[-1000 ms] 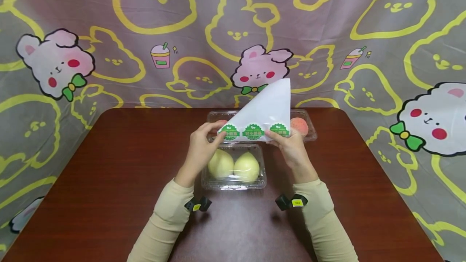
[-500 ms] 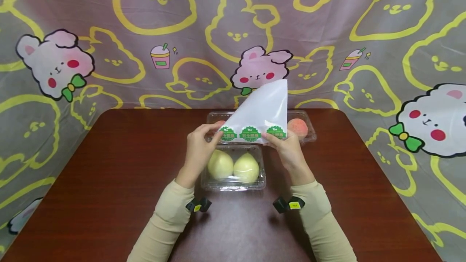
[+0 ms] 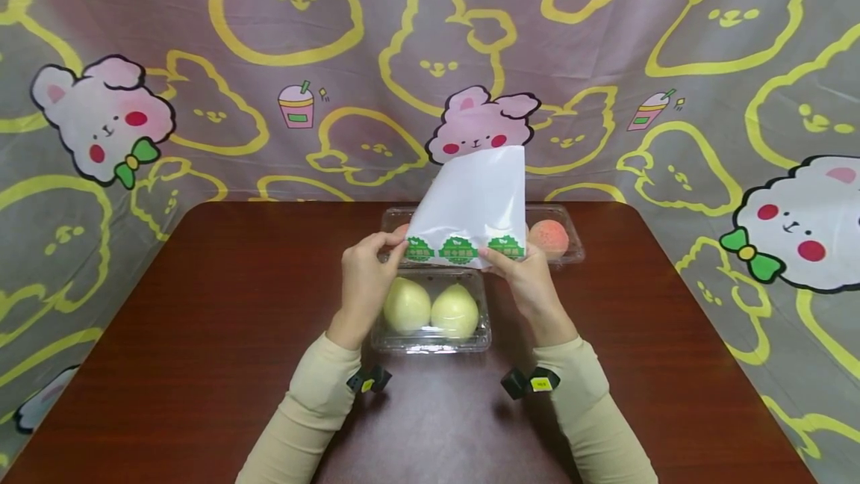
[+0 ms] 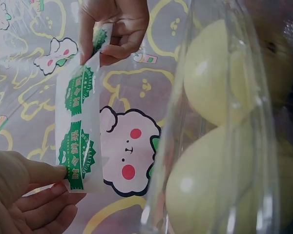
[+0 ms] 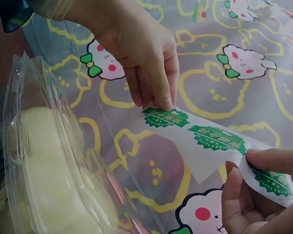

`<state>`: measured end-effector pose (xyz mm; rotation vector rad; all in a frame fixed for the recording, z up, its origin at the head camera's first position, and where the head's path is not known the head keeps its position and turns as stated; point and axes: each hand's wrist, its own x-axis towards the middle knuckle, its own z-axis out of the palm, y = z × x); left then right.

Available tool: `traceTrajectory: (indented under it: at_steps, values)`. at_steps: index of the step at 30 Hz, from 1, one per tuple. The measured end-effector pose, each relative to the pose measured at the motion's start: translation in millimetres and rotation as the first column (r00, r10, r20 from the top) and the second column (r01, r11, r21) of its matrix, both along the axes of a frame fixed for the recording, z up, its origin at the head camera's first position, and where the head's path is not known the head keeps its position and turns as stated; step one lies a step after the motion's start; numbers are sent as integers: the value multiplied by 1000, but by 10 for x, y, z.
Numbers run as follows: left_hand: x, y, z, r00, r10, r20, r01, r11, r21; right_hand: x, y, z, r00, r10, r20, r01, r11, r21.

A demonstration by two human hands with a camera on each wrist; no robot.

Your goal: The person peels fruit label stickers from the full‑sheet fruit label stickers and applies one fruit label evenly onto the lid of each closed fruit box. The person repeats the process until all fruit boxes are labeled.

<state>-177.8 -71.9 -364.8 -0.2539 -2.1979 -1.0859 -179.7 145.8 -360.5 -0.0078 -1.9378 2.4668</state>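
Observation:
A white sheet of green scalloped stickers (image 3: 470,189) stands raised between both hands, its row of stickers along the lower edge. My left hand (image 3: 365,275) pinches its left end between thumb and fingers. Further right, my right hand (image 3: 531,282) pinches the same edge near the middle and right stickers, as the right wrist view also shows. Below the sheet sits a clear lidded plastic box (image 3: 430,344) with two pale yellow-green pear-like fruits (image 3: 455,310) inside. The left wrist view shows this box (image 4: 271,161) close at the right, apart from the fingers.
Behind the sheet is another clear plastic box (image 3: 574,249) holding pinkish peach-like fruit (image 3: 549,237); the sheet hides its middle. Both boxes rest on a dark red-brown table (image 3: 235,334). A patterned cloth (image 3: 376,36) hangs along the table's far side.
Both hands have shifted slightly, the right one leftward and down. The sheet's upper left corner has unfolded, so more of its white face shows. The boxes stay put.

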Motion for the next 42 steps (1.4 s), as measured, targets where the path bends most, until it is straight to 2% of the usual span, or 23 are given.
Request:
traceTrajectory:
  at_steps: [4, 8, 13, 21, 28, 32, 38, 42]
  values:
    - [-14, -17, -21, 1000, 10, -29, -11, 1000, -28, 12, -2, 17, 1000, 27, -2, -27, 1000, 6]
    - [-26, -34, -26, 998, -15, -56, 12, 999, -40, 18, 24, 34, 999, 43, 11, -43, 999, 30]
    - [-34, -43, -14, 995, -52, -81, 48, 998, -44, 8, 42, 42, 999, 29, 17, -29, 999, 23]
    - [-53, -74, 0, 991, -62, -115, 50, 993, -105, -17, 56, 4, 1000, 6, 20, -6, 1000, 30]
    - [-54, -116, 5, 986, -111, -124, 93, 985, -148, -32, 59, -17, 999, -3, 40, 4, 1000, -15]
    - [-71, -128, 9, 976, -153, -154, 126, 977, -169, -36, 61, -14, 999, -17, 52, 20, 998, -51]
    - [-91, -158, 16, 949, -222, -222, 170, 958, -229, -38, 73, -5, 998, -25, 64, 29, 998, -60]
    - [-93, -185, 21, 936, -256, -242, 193, 947, -256, -41, 77, -2, 997, -21, 73, 26, 998, -63]
